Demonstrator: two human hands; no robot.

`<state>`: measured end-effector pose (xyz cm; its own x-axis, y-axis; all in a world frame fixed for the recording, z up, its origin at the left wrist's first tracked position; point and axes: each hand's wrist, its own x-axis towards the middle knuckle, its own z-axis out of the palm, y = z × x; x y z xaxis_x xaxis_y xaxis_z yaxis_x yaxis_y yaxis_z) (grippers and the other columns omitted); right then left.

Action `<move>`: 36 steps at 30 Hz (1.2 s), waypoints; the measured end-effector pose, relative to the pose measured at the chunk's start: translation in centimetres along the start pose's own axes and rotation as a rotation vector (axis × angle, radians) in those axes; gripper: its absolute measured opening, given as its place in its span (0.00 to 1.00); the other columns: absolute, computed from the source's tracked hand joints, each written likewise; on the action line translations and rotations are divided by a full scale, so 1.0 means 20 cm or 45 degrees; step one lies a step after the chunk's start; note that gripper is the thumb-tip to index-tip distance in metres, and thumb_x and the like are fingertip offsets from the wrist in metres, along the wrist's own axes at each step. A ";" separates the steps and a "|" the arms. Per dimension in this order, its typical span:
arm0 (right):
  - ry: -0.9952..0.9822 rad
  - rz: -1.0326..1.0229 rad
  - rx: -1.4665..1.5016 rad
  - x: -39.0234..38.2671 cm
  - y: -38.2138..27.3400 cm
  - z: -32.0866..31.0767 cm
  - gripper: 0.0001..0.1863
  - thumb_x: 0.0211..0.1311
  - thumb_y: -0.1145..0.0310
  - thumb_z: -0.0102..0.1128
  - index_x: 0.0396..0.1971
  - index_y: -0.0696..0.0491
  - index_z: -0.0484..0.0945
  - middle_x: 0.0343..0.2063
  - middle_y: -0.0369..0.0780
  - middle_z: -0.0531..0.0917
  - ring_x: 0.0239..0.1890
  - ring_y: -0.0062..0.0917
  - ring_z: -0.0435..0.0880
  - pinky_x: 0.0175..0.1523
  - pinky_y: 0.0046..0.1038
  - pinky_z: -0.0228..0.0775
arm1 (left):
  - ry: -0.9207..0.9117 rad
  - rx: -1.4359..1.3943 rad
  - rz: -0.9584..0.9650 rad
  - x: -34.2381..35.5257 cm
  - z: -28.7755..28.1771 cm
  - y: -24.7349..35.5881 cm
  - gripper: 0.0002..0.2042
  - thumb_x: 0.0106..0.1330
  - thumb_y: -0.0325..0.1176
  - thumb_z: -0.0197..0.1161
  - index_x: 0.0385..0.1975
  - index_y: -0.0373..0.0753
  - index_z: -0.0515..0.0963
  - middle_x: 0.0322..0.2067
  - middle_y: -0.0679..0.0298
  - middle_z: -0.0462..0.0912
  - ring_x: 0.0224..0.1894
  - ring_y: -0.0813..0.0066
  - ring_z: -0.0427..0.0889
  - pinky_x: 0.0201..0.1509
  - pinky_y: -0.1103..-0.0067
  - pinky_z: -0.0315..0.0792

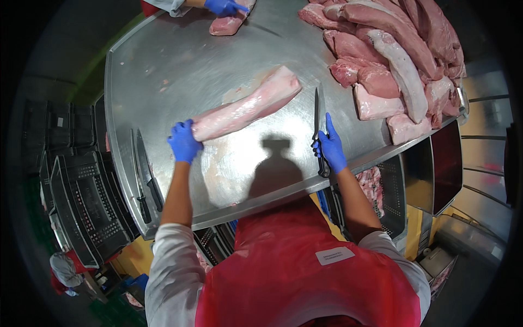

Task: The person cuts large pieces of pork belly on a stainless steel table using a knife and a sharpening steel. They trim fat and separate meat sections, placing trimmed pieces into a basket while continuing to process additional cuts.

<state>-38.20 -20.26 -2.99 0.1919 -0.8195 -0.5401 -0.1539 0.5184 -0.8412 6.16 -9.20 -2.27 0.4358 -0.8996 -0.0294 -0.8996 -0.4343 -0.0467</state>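
Head view: your left grip [185, 143] is closed on the left end of the loin [248, 110], which lies slantwise across the middle of the counter [158, 60]. Your right grip [331, 148] is clasped round the handle of the knife [316, 111], one digit extended, blade pointing away from you. Right of it, the pile [378, 82] of meat.

Noted grey metal worktop [147, 103], shiny, smeared in places. Logged on it: long pale-pink meat strip [248, 108], slanted across the middle; heap of overlapping meat cuts [376, 79] at right; another meat piece [226, 25] at the far side; black-handled knife [144, 161] and slim rod [136, 171], side by side along the left edge; small scraps [165, 82].
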 end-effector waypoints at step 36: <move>-0.535 0.035 0.169 0.36 -0.17 0.79 0.36 0.70 0.67 0.52 0.75 0.37 0.50 0.23 0.34 0.74 0.17 0.17 0.73 0.21 0.23 0.69 | 0.269 -0.627 0.258 0.01 0.07 0.61 0.23 0.59 0.37 0.66 0.57 0.46 0.77 0.54 0.40 0.69 0.53 0.40 0.67 0.59 0.56 0.63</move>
<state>-21.00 -24.12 -4.51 0.5713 -0.6486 -0.5029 -0.0437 0.5879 -0.8078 -4.71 -14.69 -4.31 0.2834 -0.9350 0.2131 -0.8941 -0.1772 0.4113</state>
